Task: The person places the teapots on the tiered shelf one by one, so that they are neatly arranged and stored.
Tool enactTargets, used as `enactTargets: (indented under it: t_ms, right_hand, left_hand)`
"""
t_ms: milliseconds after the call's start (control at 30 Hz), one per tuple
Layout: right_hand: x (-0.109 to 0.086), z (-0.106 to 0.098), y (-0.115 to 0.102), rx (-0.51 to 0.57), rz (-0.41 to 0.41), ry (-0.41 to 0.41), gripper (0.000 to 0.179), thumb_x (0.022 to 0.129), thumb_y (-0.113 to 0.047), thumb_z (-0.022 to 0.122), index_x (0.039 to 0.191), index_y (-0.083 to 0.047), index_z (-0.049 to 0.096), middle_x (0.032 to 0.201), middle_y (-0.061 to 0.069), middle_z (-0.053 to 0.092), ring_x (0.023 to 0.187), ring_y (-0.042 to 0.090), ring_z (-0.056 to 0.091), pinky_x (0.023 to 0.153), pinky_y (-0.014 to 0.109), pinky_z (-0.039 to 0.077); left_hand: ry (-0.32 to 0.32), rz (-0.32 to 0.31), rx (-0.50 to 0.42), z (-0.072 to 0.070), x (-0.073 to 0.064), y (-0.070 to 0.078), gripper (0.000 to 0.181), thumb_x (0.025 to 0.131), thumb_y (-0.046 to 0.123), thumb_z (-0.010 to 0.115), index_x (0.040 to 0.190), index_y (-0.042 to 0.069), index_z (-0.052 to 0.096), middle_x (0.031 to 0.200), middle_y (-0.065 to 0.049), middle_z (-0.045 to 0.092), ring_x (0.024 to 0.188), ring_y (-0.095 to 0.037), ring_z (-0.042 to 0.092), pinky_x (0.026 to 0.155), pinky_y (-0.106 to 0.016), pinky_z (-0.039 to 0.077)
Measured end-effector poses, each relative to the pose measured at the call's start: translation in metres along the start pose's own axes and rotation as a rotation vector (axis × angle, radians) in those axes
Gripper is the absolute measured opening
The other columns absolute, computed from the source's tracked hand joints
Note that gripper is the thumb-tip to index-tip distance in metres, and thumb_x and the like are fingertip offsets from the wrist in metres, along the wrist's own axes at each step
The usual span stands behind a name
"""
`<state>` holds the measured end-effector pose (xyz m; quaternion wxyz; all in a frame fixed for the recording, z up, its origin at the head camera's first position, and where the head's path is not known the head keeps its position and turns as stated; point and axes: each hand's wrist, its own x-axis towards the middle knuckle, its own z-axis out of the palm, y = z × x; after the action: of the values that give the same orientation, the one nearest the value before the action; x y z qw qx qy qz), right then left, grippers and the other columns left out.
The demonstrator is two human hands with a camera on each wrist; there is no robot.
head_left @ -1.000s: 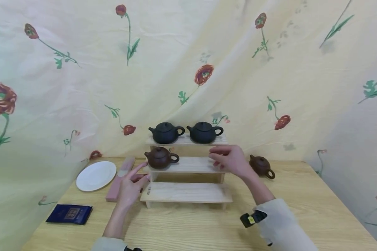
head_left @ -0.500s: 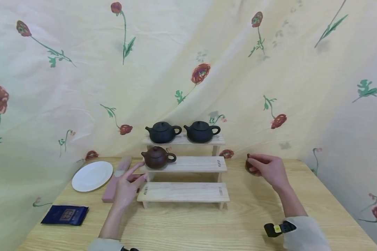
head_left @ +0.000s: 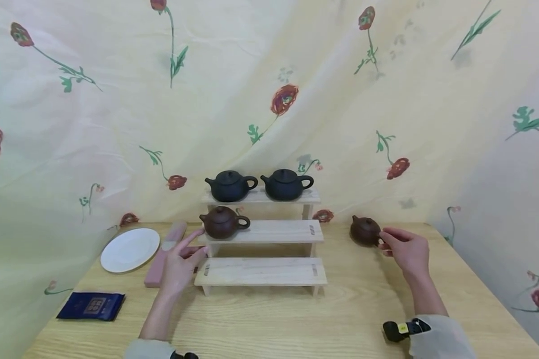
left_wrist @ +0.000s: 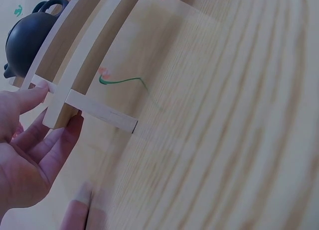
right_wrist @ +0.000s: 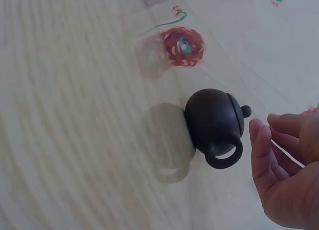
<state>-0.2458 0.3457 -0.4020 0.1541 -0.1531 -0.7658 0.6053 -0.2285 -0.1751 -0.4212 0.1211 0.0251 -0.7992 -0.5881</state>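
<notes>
A three-tier wooden shelf stand [head_left: 260,271] bears two black teapots [head_left: 229,186] on top and a brown teapot [head_left: 220,222] at the left of its middle board. My left hand [head_left: 178,267] grips the stand's left end, index finger stretched beside the brown teapot; fingers [left_wrist: 67,140] lie around the board end in the left wrist view. A second brown teapot [head_left: 365,231] stands on the table to the right, its handle [right_wrist: 224,158] towards me. My right hand [head_left: 406,252] is beside that handle, thumb and fingertips [right_wrist: 256,128] slightly parted and holding nothing.
On the left of the wooden table [head_left: 260,324] are a white plate [head_left: 130,250], a long pink box [head_left: 158,267] and a dark blue packet [head_left: 91,305]. A flowered cloth [head_left: 233,99] hangs behind and at the sides.
My right hand has left the middle board's right end, passed over the brown teapot on the table and drawn back to its handle side. My left hand stays at the stand.
</notes>
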Motion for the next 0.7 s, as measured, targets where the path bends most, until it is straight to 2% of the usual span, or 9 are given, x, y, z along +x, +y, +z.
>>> enactTargets:
  t_ms: [167, 233, 433, 700]
  right_hand:
    - [0.003, -0.001, 0.004, 0.033, 0.039, 0.050, 0.022, 0.100, -0.015, 0.074, 0.120, -0.005, 0.075, 0.077, -0.019, 0.074, 0.064, 0.006, 0.073, 0.061, 0.026, 0.061]
    - [0.004, 0.000, 0.006, 0.029, 0.044, 0.062, 0.032, 0.100, -0.013, 0.074, 0.127, 0.002, 0.071, 0.076, -0.020, 0.072, 0.063, 0.006, 0.072, 0.060, 0.025, 0.061]
    - [0.007, 0.001, 0.011, -0.028, 0.070, 0.029, 0.044, 0.100, -0.011, 0.072, 0.137, 0.010, 0.063, 0.077, -0.021, 0.069, 0.065, 0.003, 0.071, 0.063, 0.025, 0.062]
    - [0.007, 0.001, 0.015, -0.074, 0.101, 0.006, 0.044, 0.102, -0.012, 0.070, 0.138, 0.010, 0.062, 0.078, -0.019, 0.067, 0.067, 0.000, 0.071, 0.065, 0.024, 0.062]
  left_hand:
    - [0.005, 0.005, 0.009, 0.001, 0.000, 0.001, 0.048, 0.099, 0.012, 0.076, 0.144, 0.024, 0.067, 0.108, -0.017, 0.079, 0.080, -0.004, 0.065, 0.063, -0.021, 0.053]
    - [0.005, 0.004, 0.012, 0.000, 0.000, 0.002, 0.048, 0.099, 0.013, 0.076, 0.144, 0.023, 0.067, 0.108, -0.016, 0.079, 0.080, -0.004, 0.065, 0.063, -0.021, 0.053]
    - [0.011, 0.013, -0.003, -0.003, 0.001, 0.007, 0.048, 0.098, 0.013, 0.077, 0.145, 0.020, 0.067, 0.110, -0.018, 0.079, 0.079, -0.002, 0.064, 0.062, -0.020, 0.052]
    - [-0.004, 0.000, -0.012, -0.002, 0.003, 0.003, 0.050, 0.098, 0.014, 0.077, 0.146, 0.020, 0.065, 0.112, -0.018, 0.079, 0.078, -0.001, 0.063, 0.062, -0.020, 0.053]
